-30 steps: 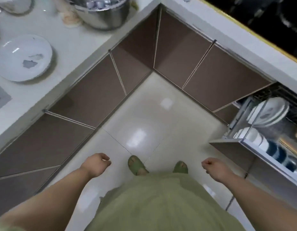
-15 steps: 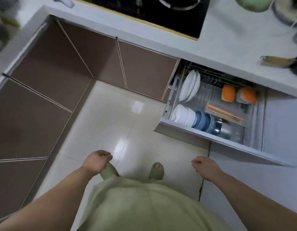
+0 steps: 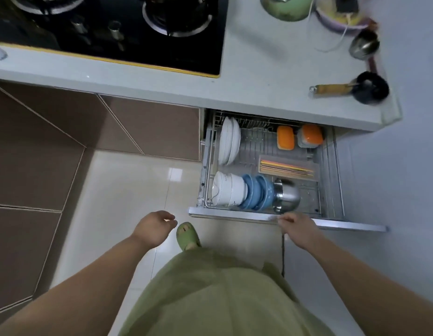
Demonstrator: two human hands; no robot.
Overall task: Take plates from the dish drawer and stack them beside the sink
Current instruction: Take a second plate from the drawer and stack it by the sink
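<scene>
White plates [image 3: 229, 144] stand on edge in the open dish drawer [image 3: 287, 220], well beyond both hands and untouched. Left hand [image 3: 154, 227] hangs loosely curled and empty; right hand [image 3: 297, 225] fingertips touch the drawer's front rim, empty. No sink shows.

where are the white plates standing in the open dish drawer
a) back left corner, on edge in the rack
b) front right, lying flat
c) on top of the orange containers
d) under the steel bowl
a: the white plates stand on edge in the wire rack at the back left of the dish drawer, behind the white bowls.
</scene>
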